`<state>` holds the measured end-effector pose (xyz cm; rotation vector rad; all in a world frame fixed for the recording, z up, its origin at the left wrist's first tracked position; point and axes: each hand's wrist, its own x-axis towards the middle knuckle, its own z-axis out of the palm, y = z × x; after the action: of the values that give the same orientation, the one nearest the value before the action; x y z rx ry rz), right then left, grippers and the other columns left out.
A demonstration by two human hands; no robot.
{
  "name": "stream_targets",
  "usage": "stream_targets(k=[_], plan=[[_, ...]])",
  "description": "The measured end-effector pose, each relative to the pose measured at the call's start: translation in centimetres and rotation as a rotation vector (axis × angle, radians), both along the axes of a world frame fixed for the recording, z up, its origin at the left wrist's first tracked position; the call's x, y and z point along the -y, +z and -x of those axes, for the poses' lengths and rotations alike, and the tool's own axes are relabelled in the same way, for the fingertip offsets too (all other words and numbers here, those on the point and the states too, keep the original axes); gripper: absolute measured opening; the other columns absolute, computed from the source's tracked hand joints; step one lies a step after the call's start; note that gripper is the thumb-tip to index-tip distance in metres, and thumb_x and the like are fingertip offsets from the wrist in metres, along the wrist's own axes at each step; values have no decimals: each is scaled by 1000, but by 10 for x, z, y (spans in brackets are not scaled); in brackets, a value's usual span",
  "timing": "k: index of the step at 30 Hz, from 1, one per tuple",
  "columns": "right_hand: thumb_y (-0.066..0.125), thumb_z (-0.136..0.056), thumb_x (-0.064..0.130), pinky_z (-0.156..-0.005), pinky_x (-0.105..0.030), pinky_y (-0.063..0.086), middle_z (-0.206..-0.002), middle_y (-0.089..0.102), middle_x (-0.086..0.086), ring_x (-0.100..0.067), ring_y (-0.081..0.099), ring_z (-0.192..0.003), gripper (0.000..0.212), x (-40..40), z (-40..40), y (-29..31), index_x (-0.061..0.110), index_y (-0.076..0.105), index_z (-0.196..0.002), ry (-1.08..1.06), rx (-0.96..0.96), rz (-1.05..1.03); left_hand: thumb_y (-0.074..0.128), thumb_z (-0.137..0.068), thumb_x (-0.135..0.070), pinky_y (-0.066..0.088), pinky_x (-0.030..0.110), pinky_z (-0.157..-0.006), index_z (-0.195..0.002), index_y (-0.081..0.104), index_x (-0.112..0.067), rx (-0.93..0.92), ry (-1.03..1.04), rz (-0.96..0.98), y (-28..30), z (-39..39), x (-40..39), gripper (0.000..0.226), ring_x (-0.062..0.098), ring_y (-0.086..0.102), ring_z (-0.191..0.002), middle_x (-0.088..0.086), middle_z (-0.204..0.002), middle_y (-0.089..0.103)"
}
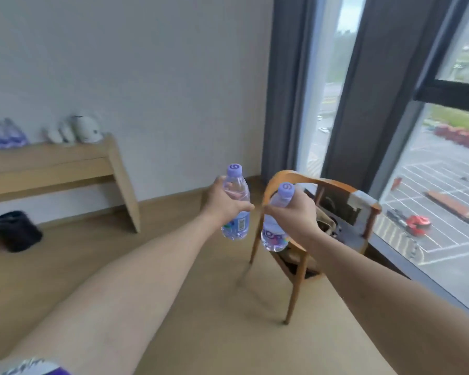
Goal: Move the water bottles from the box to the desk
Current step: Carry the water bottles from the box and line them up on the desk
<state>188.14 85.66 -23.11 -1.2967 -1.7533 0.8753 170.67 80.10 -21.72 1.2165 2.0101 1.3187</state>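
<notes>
My left hand [225, 203] grips a clear water bottle [236, 226] with a purple cap, held upright in the air. Beside it, my right hand [293, 209] grips a second water bottle [274, 236] of the same kind, also upright. Both arms stretch out in front of me above the floor. The wooden desk [52, 163] stands against the wall at the far left. Several purple-labelled water bottles [4, 135] stand in a row on its left end. The box is not in view.
A white kettle [88, 128] and white cups [60, 133] sit on the desk. A black bin [16, 230] stands on the floor below it. A wooden chair [322, 226] holding a bag stands right behind my hands, by the large window [431, 171] and grey curtains [287, 85].
</notes>
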Motion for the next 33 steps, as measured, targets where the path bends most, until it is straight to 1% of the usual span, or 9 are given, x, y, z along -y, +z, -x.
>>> stream_targets(k=[2, 5, 9, 14, 20, 23, 26, 29, 33], plan=[[76, -58, 43, -59, -27, 46, -76, 67, 9, -7, 63, -72, 34, 0, 47, 1, 23, 61, -81, 100, 2, 20, 95, -52, -32, 52, 23, -77, -107, 56, -26, -4, 98, 5, -2, 39, 17, 67, 7, 67, -91, -10, -102, 72], [76, -55, 43, -59, -26, 47, -76, 66, 10, -6, 63, -71, 35, 2, 117, 1, 25, 59, -79, 244, -7, 54, 91, -43, -43, 56, 31, -82, -106, 56, -31, 14, 226, 16, -5, 97, 40, 74, 5, 67, -91, -15, -95, 71], [74, -53, 43, -54, -24, 43, -72, 63, 11, -7, 62, -66, 35, -2, 204, -2, 24, 57, -76, 396, -17, 81, 88, -36, -40, 58, 41, -88, -111, 58, -28, 66, 382, 10, -12, 167, 58, 81, 12, 71, -92, -8, -96, 73], [74, -53, 44, -55, -25, 42, -74, 65, 9, -10, 63, -70, 36, -19, 307, 0, 26, 55, -77, 583, 17, 65, 88, -41, -32, 57, 31, -77, -98, 58, -31, 77, 610, -29, -16, 240, 64, 64, 8, 70, -88, -12, -92, 72], [68, -39, 58, -53, -25, 41, -70, 64, 12, -8, 61, -68, 49, -41, 404, 7, 29, 54, -76, 757, 16, 70, 92, -40, -38, 58, 34, -80, -101, 59, -28, 55, 777, 11, -5, 312, 64, 70, 10, 69, -91, -11, -96, 71], [74, -48, 50, -51, -24, 38, -68, 62, 12, -8, 59, -65, 40, -43, 449, 4, 29, 52, -73, 837, 20, 69, 86, -34, -43, 59, 39, -85, -98, 58, -31, 56, 865, -10, 1, 344, 69, 71, 8, 69, -89, -12, -95, 71], [80, -57, 39, -53, -24, 41, -70, 64, 12, -8, 61, -68, 33, -40, 491, -4, 27, 55, -76, 902, 36, 87, 86, -34, -44, 59, 37, -84, -96, 59, -32, 47, 942, -3, 0, 374, 79, 69, 4, 69, -87, -15, -93, 72], [79, -57, 38, -56, -27, 46, -69, 66, 9, -11, 64, -67, 31, -33, 535, -5, 24, 58, -74, 962, 50, 76, 86, -35, -43, 59, 35, -81, -95, 60, -30, 59, 1009, -3, -5, 404, 90, 67, 5, 69, -86, -15, -92, 72], [82, -60, 33, -54, -26, 42, -70, 66, 6, -14, 64, -66, 30, -18, 597, -8, 22, 57, -74, 1032, 65, 77, 88, -40, -39, 57, 28, -72, -92, 58, -34, 64, 1055, 51, -18, 451, 105, 61, 1, 67, -82, -17, -88, 69]])
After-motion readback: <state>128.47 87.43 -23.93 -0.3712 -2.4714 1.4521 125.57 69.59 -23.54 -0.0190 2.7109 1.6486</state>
